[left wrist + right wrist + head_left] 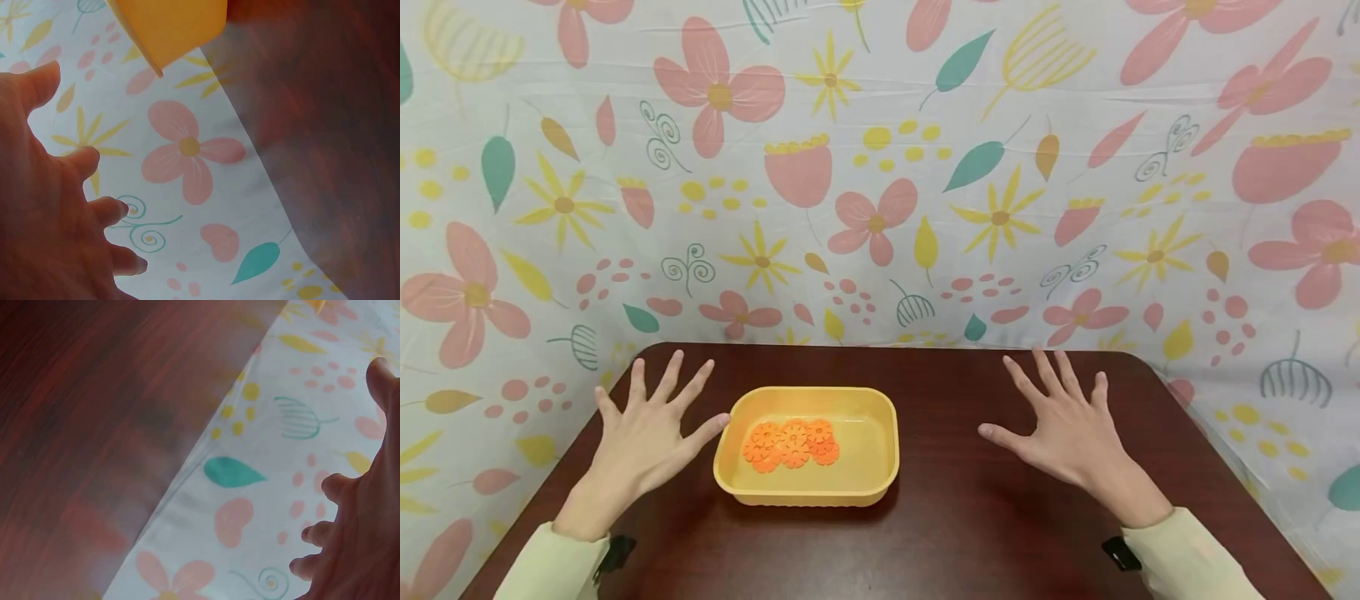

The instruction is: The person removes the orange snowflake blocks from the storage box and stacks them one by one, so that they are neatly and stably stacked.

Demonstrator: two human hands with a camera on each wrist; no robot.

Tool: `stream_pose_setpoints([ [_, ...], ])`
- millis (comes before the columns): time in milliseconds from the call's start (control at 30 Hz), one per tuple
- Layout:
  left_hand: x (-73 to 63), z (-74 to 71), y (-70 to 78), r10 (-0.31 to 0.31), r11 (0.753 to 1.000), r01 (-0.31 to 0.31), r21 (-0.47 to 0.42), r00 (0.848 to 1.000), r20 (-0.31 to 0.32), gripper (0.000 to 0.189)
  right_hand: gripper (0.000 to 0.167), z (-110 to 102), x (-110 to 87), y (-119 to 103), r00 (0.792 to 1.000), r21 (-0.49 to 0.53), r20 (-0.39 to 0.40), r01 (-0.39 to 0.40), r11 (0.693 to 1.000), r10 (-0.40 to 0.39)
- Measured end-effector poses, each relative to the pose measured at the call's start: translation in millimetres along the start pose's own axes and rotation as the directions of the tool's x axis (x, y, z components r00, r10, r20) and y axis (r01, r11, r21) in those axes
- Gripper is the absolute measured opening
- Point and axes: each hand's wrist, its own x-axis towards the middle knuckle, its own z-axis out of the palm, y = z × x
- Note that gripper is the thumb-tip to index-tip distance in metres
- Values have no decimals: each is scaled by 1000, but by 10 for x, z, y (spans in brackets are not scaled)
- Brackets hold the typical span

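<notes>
A yellow plastic basin (865,479) stands on the dark wooden table, left of the middle in the head view. Inside it, toward its left side, lie several flat orange notched discs (794,443), partly overlapping. My left hand (651,437) is spread palm down just left of the basin, its thumb tip overlapping the rim in this view; it holds nothing. Well to the right, my right hand (1071,429) is also spread with fingers apart and holds nothing. In the left wrist view the basin (178,31) shows at the top, beyond the left thumb.
The reddish-brown table (940,533) has rounded far corners. Behind it and along both sides hangs a white cloth (880,308) printed with flowers and leaves. Dark bands (615,557) sit at the cuffs of the pale sleeves (1187,558).
</notes>
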Motion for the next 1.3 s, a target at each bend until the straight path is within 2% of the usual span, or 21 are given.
stream_pose_setpoints([
  [300, -166, 32, 89, 10, 1000, -9, -26, 1000, 12, 96, 110, -43, 59, -319, 996, 34, -14, 89, 995, -88],
  [467, -231, 57, 136, 14, 996, -12, -85, 1000, 26, 102, 110, -61, 128, -510, 977, 78, -21, 214, 974, -214],
  [567, -265, 95, 173, 15, 988, -7, -153, 999, 49, 107, 107, -65, 185, -644, 944, 157, -16, 327, 932, -329],
  [700, -299, 156, 235, 12, 970, 10, -245, 996, 90, 111, 100, -79, 300, -853, 888, 318, 9, 433, 843, -459],
  [833, -334, 211, 277, -2, 952, 47, -304, 990, 144, 116, 95, -79, 437, -1050, 852, 471, 84, 423, 774, -517],
  [967, -353, 259, 287, -2, 935, 65, -349, 984, 177, 120, 89, -38, 580, -1215, 819, 555, 160, 387, 736, -552],
  [1300, -292, 321, 247, 72, 887, 25, -461, 979, 192, 121, 76, 224, 888, -1566, 685, 650, 212, 434, 624, -697],
])
